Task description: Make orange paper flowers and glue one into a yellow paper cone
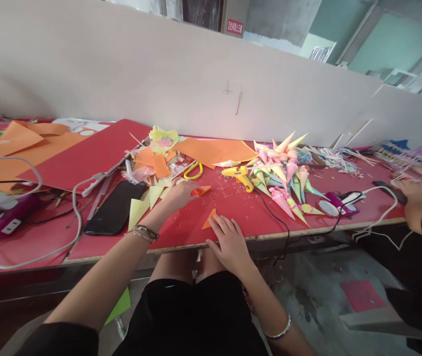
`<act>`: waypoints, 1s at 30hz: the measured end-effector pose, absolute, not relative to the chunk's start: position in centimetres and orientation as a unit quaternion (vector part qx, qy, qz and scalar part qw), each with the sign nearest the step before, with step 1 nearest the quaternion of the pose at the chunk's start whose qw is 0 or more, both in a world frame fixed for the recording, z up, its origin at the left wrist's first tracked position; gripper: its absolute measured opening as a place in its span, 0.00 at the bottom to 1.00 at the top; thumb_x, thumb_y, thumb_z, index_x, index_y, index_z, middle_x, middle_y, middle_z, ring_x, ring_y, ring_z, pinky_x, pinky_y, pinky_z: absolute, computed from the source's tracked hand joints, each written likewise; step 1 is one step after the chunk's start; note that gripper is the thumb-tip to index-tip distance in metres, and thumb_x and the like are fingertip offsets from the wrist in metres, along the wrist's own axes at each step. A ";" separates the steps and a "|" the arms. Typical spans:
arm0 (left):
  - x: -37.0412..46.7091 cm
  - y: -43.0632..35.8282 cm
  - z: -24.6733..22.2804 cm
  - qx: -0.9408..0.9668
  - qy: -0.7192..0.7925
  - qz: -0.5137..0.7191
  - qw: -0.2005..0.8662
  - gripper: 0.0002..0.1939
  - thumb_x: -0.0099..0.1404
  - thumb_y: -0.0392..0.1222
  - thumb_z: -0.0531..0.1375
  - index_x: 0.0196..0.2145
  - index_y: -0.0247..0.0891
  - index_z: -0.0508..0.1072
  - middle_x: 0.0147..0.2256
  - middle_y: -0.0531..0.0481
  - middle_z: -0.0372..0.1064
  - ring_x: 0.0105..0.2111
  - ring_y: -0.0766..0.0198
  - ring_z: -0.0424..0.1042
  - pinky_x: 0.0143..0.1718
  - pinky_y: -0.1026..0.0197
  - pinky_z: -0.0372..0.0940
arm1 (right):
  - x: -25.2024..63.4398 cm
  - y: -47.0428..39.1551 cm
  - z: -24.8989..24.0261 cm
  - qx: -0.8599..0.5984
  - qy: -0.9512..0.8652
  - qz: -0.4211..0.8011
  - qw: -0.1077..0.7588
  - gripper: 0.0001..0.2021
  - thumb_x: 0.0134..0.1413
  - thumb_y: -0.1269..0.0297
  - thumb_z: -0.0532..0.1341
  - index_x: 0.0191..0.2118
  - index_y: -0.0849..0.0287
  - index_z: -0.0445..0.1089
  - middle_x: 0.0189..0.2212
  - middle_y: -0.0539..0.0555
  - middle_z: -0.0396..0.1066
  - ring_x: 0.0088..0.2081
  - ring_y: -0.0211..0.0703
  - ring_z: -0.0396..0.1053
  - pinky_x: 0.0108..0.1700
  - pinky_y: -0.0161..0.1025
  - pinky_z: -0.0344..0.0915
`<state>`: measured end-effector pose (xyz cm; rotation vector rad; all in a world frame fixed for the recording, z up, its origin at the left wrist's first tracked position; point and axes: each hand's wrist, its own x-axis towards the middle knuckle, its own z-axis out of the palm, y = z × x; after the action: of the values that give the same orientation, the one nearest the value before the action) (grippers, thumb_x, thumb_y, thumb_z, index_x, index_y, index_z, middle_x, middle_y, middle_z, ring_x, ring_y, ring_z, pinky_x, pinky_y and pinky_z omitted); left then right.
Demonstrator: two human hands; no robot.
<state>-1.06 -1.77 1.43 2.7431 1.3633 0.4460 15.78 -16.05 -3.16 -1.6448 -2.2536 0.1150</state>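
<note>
My left hand (180,194) reaches over the red tabletop, its fingers closed at the edge of a small orange paper piece (204,190). Their tips are partly hidden and a little blurred. Nearer the table's front edge, my right hand (229,243) lies with fingers stretched out, the tips touching an orange paper triangle (208,220) flat on the table. Beyond both hands rests a yellow hot glue gun (238,174), its nozzle pointing left. Yellow-handled scissors (193,171) lie just past my left hand.
Pastel paper cones (279,170) are heaped to the right. A black phone (114,208), pale yellow paper pieces (139,210) and a large red sheet (92,153) lie left. Cables cross the table (181,236). At far right is another person's hand (413,193). A white partition (181,74) stands behind.
</note>
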 end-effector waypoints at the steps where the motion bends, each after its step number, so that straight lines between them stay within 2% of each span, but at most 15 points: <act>1: -0.8 -1.1 1.3 0.889 0.439 0.124 0.035 0.13 0.57 0.38 0.54 0.41 0.42 0.71 0.45 0.46 0.69 0.47 0.54 0.64 0.52 0.48 0.50 | 15.8 -16.1 -3.2 -0.581 -0.794 0.042 0.175 0.24 0.58 0.55 0.47 0.58 0.59 0.54 0.57 0.55 0.55 0.57 0.48 0.52 0.58 0.49 0.48; 5: 0.0 -0.3 0.8 0.886 0.449 0.087 0.076 0.11 0.59 0.43 0.53 0.35 0.37 0.73 0.39 0.45 0.71 0.41 0.55 0.68 0.44 0.54 0.55 | 15.8 -16.1 -3.0 -0.588 -0.787 0.054 0.176 0.23 0.58 0.55 0.47 0.57 0.58 0.55 0.57 0.54 0.55 0.57 0.48 0.51 0.58 0.48 0.48; 10: 0.0 -1.9 1.1 0.893 0.428 0.056 0.123 0.13 0.61 0.44 0.51 0.29 0.36 0.72 0.34 0.48 0.71 0.34 0.62 0.68 0.37 0.60 0.57 | 16.3 -15.5 -2.7 -0.611 -0.769 0.051 0.182 0.23 0.59 0.56 0.46 0.57 0.59 0.56 0.57 0.55 0.56 0.57 0.50 0.52 0.57 0.49 0.50; 18: -2.3 -5.8 0.6 0.874 0.459 0.065 0.142 0.15 0.63 0.45 0.48 0.27 0.36 0.70 0.33 0.48 0.68 0.32 0.63 0.66 0.35 0.60 0.55 | 16.8 -14.2 -2.6 -0.600 -0.771 0.037 0.210 0.20 0.54 0.59 0.53 0.52 0.59 0.62 0.50 0.58 0.62 0.51 0.52 0.57 0.52 0.49 0.55; 23: -2.4 -6.9 0.4 0.863 0.468 0.086 0.169 0.14 0.63 0.45 0.48 0.28 0.36 0.69 0.31 0.49 0.67 0.31 0.64 0.66 0.35 0.61 0.55 | 15.9 -13.7 -2.3 -0.603 -0.762 0.026 0.235 0.21 0.48 0.54 0.59 0.47 0.60 0.65 0.46 0.60 0.64 0.47 0.52 0.59 0.48 0.48 0.59; 30: -2.7 -7.2 -0.4 0.855 0.464 0.116 0.201 0.12 0.62 0.43 0.49 0.28 0.35 0.69 0.33 0.48 0.66 0.33 0.63 0.66 0.36 0.62 0.57 | 14.9 -13.6 -1.9 -0.623 -0.749 0.012 0.225 0.17 0.48 0.54 0.59 0.42 0.59 0.65 0.43 0.58 0.65 0.44 0.50 0.61 0.43 0.45 0.61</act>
<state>-2.72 -7.22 -0.35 2.3887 1.2967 0.3234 14.92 -13.59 -1.86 -1.7177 -2.0677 0.0330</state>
